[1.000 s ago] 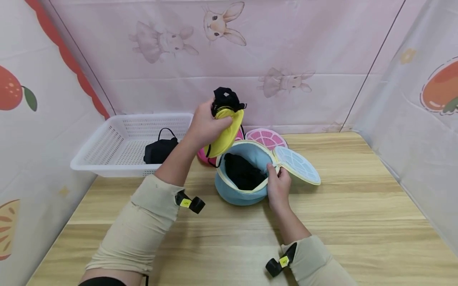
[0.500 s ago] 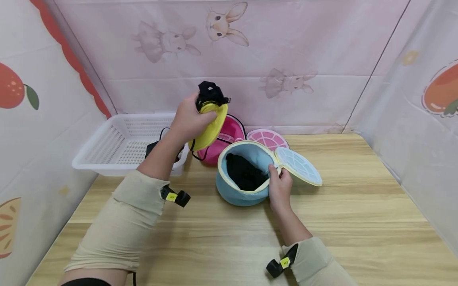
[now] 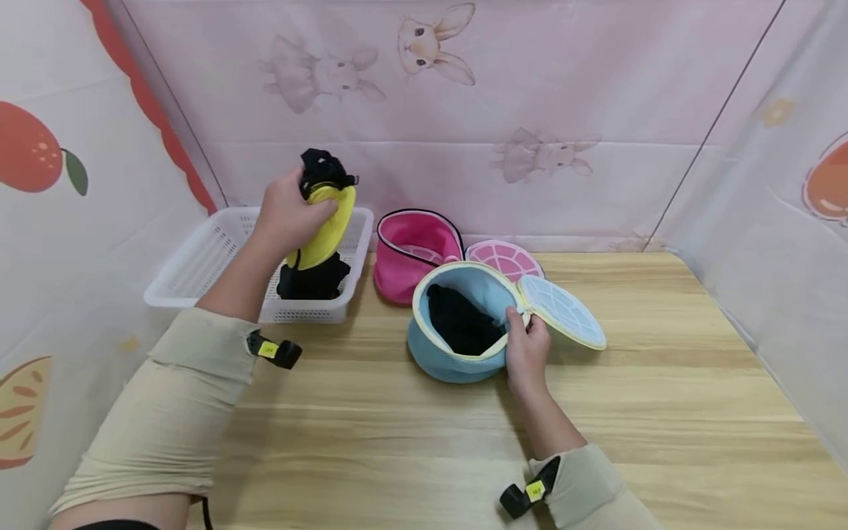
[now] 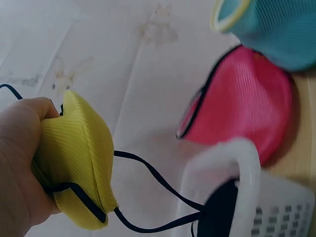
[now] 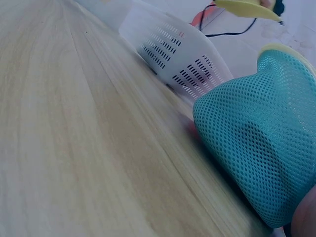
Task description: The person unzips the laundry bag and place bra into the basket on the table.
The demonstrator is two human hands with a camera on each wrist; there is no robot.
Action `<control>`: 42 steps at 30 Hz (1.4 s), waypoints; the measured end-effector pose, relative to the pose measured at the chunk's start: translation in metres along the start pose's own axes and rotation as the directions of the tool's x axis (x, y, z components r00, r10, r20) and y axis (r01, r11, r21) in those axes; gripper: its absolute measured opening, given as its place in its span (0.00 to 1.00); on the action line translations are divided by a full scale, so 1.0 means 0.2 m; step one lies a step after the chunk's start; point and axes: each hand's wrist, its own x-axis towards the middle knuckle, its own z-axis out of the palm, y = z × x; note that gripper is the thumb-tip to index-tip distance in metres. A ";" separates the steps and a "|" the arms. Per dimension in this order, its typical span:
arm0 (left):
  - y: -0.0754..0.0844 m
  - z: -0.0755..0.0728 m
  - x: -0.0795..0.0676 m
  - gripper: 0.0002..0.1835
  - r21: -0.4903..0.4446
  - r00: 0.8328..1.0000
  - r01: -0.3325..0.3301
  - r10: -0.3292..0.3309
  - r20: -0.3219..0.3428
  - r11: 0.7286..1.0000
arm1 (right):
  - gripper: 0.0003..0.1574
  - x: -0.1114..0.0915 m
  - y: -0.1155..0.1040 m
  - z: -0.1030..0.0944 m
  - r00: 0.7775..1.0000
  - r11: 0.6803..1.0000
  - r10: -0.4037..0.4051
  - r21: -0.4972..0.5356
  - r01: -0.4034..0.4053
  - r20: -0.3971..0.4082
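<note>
My left hand [image 3: 291, 213] grips a folded yellow bra [image 3: 339, 224] with black straps, raised over the right part of the white basket [image 3: 361, 246]. In the left wrist view the bra's ribbed cup [image 4: 81, 163] and two thin dark straps show. My right hand [image 3: 528, 350] pinches the rim of a blue mesh laundry bag [image 3: 440, 361] where its lid [image 3: 563, 309] joins. That bag stands open on the table, with a crumpled black cloth item [image 3: 460, 320] inside. Below the bra, a black garment [image 3: 314, 283] lies in the basket, partly hidden.
A pink mesh bag [image 3: 404, 276] stands unzipped behind the blue one, its round pink lid [image 3: 506, 258] folded out to the right. The wooden table [image 3: 371, 442] meets a printed backdrop [image 3: 556, 199] at the rear; printed sheets rise on both sides.
My left hand has carried the yellow bra leftward, from above the blue bag to over the basket, uncovering the pink bag. The right hand keeps its hold on the blue bag's rim.
</note>
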 end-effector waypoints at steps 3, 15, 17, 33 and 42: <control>-0.09 -0.03 0.01 0.27 0.080 1.000 0.022 -0.023 0.004 0.997 | 0.27 0.00 0.00 -0.01 1.000 1.000 0.008 -0.004 -0.008 0.007; -0.41 -0.11 0.02 0.23 0.292 0.999 0.052 -0.052 -0.011 0.955 | 0.26 0.01 0.02 -0.03 1.000 1.000 0.007 -0.014 -0.007 -0.016; -0.48 -0.10 0.02 0.23 0.324 0.998 0.059 -0.059 -0.010 0.944 | 0.26 0.00 0.01 -0.03 1.000 1.000 0.011 -0.019 -0.011 -0.014; -0.86 -0.10 -0.06 0.24 0.471 0.955 0.100 -0.217 0.203 0.877 | 0.26 -0.01 0.02 -0.02 1.000 1.000 0.017 -0.024 -0.017 0.000; -0.93 -0.11 -0.03 0.45 0.450 0.893 0.105 -0.282 0.349 0.887 | 0.27 0.00 0.02 -0.02 1.000 1.000 0.014 -0.017 -0.014 -0.002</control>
